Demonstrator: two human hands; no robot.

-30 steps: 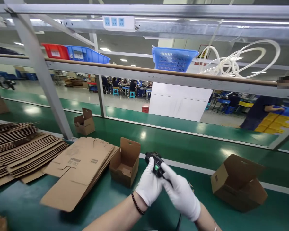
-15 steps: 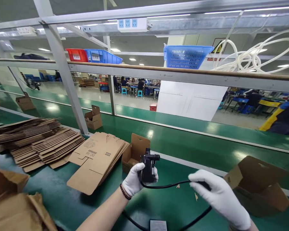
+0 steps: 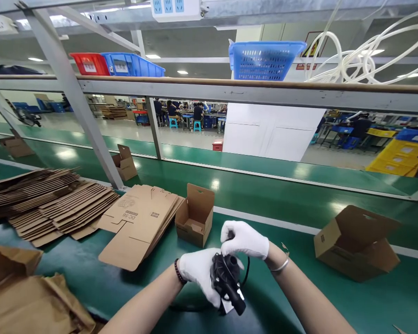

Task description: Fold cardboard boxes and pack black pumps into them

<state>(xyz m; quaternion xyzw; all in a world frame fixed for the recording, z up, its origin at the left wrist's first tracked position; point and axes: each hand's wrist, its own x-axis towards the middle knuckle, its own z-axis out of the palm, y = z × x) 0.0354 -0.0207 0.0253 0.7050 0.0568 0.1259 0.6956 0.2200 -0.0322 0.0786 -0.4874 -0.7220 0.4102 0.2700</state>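
Observation:
In my gloved left hand (image 3: 200, 273) is a small black water pump (image 3: 226, 273), tilted so that one nozzle points down toward me. My gloved right hand (image 3: 245, 239) is closed just above the pump, its thumb and fingers pinched around the black cable (image 3: 247, 271). The cable curves down at the pump's right side, and part of it is hidden behind the hands. A white label shows partly beneath the pump. Just beyond my left hand stands an open cardboard box (image 3: 195, 222).
Flat cartons (image 3: 139, 218) lie left of the open box, beside a larger stack (image 3: 62, 204). Another open box (image 3: 355, 250) stands at right. Brown paper (image 3: 35, 301) fills the near left corner. A metal shelf rail (image 3: 195, 88) carrying baskets crosses above the green bench.
The pump has come down nearer to me and turned over in my left hand. My right hand has moved left, from the stretched-out cable to just above the pump.

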